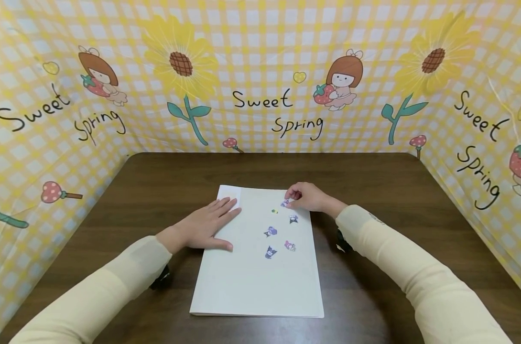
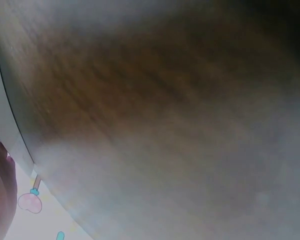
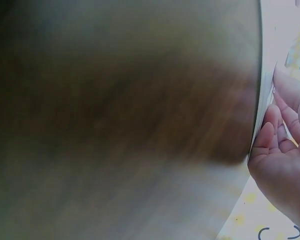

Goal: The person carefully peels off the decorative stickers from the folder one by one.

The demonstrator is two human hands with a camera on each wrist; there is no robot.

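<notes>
A white pad or thin stack of paper [image 1: 252,286] lies on the table, with several small cartoon stickers [image 1: 270,252] on its right half. My left hand [image 1: 206,224] rests flat on its left side, fingers spread, partly over a small white slip [image 1: 229,193] at the top corner. Near the top right, my right hand [image 1: 308,197] has curled fingers and pinches a small purple sticker [image 1: 284,203] at the page surface. Just below are a green-yellow sticker [image 1: 274,211] and a dark-eared one [image 1: 293,219]. The right wrist view shows the right hand [image 3: 285,150] along the paper's edge.
The brown wooden table [image 1: 157,172] extends around the pad. A yellow checked cloth [image 1: 260,57] with printed flowers and lettering hangs behind and on both sides. Both wrist views show mostly blurred tabletop.
</notes>
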